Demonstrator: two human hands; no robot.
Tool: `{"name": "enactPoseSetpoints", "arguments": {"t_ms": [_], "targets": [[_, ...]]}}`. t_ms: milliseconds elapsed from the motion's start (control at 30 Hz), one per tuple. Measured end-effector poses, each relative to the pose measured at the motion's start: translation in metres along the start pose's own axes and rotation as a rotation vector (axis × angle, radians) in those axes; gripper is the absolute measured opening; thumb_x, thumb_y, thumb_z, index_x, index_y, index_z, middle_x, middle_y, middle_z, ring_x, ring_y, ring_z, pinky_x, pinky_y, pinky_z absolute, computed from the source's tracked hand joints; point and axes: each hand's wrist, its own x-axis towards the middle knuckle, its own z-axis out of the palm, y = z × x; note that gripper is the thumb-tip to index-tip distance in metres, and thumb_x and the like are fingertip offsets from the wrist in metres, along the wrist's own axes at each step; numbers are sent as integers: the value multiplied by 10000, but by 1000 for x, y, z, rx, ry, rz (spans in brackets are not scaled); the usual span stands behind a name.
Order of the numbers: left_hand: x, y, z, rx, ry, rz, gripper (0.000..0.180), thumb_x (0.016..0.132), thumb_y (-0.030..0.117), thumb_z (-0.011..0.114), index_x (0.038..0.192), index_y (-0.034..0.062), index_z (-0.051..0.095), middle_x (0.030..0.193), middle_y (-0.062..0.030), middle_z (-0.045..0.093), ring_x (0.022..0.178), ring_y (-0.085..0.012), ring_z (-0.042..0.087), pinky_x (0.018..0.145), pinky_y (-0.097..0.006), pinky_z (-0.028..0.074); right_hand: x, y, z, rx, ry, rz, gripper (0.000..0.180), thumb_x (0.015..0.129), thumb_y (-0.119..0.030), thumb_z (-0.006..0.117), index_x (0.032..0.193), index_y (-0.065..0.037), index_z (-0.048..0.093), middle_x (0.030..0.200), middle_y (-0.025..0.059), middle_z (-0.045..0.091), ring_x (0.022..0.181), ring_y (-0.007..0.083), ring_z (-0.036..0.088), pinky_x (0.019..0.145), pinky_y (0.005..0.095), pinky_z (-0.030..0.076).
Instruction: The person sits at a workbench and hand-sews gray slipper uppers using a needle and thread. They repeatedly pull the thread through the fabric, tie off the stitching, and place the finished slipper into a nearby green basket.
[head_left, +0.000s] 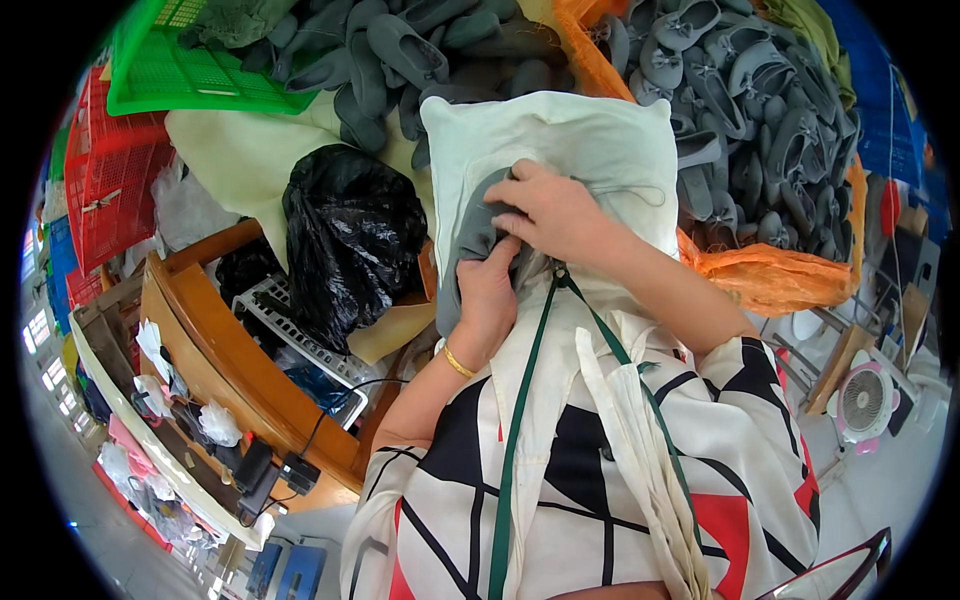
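Note:
A grey slip-on shoe [462, 255] lies lengthwise on a white cushion [620, 140] in front of my body. My left hand [485, 300], with a gold bracelet at its wrist, is closed round the near part of the shoe, thumb pointing up toward its opening. Over the upper part bends my right hand [550, 212], its fingertips drawn together at the shoe's edge. What those fingertips pinch is hidden. A thin dark thread [640, 187] loops across the cushion to the right of this hand.
Grey shoes [405, 50] heap up beyond the cushion, and more [770, 130] fill an orange sack [780, 275] at right. To the left are a green crate [210, 65], red crate [110, 170], black plastic bag [350, 240] and wooden desk [240, 370]. A fan [866, 400] stands right.

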Motion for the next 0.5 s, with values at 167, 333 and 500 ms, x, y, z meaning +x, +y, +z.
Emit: {"name": "enactPoseSetpoints", "arguments": {"t_ms": [167, 333, 500], "targets": [[0, -4, -1, 95, -55, 10, 326, 844, -80, 610, 1159, 3, 613, 1128, -66, 657, 1017, -163, 636, 899, -295, 495, -8, 8, 13, 93, 18, 1, 75, 860, -108, 664, 915, -90, 617, 892, 81, 571, 789, 291, 622, 671, 380, 502], [-3, -4, 5, 245, -130, 24, 261, 857, -58, 626, 1110, 3, 644, 1066, -51, 676, 966, -136, 629, 875, -275, 492, 6, 10, 7, 653, 282, 311, 82, 967, -150, 573, 929, -77, 567, 857, 37, 629, 653, 165, 630, 574, 315, 491], [8, 17, 14, 464, -217, 95, 103, 890, 41, 681, 990, 12, 683, 936, 5, 675, 841, -93, 595, 782, -262, 488, -14, 16, -36, 1091, -45, 495, 137, 1007, -199, 512, 934, -83, 520, 726, 28, 617, 517, 96, 561, 453, 216, 444]]}}
